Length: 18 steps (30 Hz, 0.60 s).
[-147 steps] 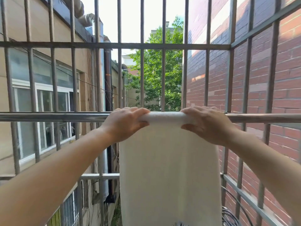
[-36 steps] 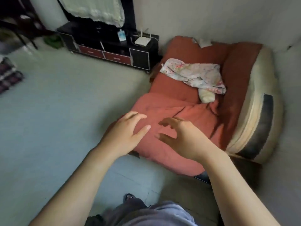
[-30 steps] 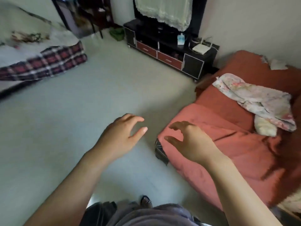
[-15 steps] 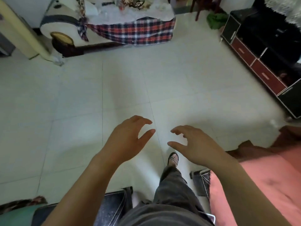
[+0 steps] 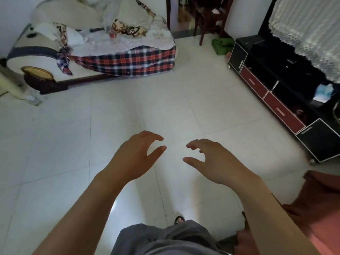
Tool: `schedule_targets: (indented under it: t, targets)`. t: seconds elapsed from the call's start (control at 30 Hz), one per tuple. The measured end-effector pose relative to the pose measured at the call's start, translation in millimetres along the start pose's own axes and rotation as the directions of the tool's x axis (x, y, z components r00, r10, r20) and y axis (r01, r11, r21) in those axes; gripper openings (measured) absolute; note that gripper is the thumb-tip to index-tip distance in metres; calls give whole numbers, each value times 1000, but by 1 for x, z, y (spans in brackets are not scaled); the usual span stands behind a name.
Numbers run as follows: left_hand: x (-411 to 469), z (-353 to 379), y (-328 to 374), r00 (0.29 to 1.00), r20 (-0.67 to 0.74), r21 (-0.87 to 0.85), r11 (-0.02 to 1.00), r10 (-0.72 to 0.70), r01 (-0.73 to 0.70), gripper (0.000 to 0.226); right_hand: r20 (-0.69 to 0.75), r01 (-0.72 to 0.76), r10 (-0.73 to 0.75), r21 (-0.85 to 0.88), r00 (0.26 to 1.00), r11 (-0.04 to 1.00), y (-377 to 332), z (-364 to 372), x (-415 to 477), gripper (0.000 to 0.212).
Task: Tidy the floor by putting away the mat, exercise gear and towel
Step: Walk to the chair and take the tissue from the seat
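My left hand (image 5: 135, 156) and my right hand (image 5: 211, 161) hover side by side over the white tiled floor (image 5: 165, 107), palms down, fingers spread and curled, holding nothing. The floor below them is bare tile. No mat, exercise gear or towel shows in this view. My grey trousers (image 5: 165, 240) and one sandalled foot (image 5: 179, 219) show at the bottom edge.
A sofa with a plaid cover (image 5: 128, 59) stands at the far left. A black and red TV cabinet (image 5: 279, 96) runs along the right. A red-covered couch edge (image 5: 322, 208) lies at the lower right. A green cloth (image 5: 221, 46) lies beside a wooden chair (image 5: 209, 17).
Earlier both hands held a white towel on an outdoor rail. Since then the view has swung indoors, from the red couch leftward to the open floor. The hands stay empty.
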<state>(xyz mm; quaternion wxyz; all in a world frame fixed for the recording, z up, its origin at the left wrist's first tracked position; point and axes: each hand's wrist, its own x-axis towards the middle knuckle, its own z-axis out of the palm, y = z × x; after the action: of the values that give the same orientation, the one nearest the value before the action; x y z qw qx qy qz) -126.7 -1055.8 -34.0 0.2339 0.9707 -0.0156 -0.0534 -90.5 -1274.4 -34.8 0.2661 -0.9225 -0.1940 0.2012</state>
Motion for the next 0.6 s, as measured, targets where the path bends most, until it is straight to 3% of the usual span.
schedule_targets:
  t: [0.23,0.43,0.6]
  targets:
    - [96,-18,-30,999,-36,-109,993,-37,33,47,29,34,-33,-16,999,999,-2,-44,83,40]
    - [189,-36,-70,997,-64,-188,982,-35,22,41,2,99,-99,-62,995,993,-23,-74,195,41]
    - [286,-80,-141,996,-54,-133,989,-77,70,39,21,75,-74,-75,997,994,-40,-93,319,41]
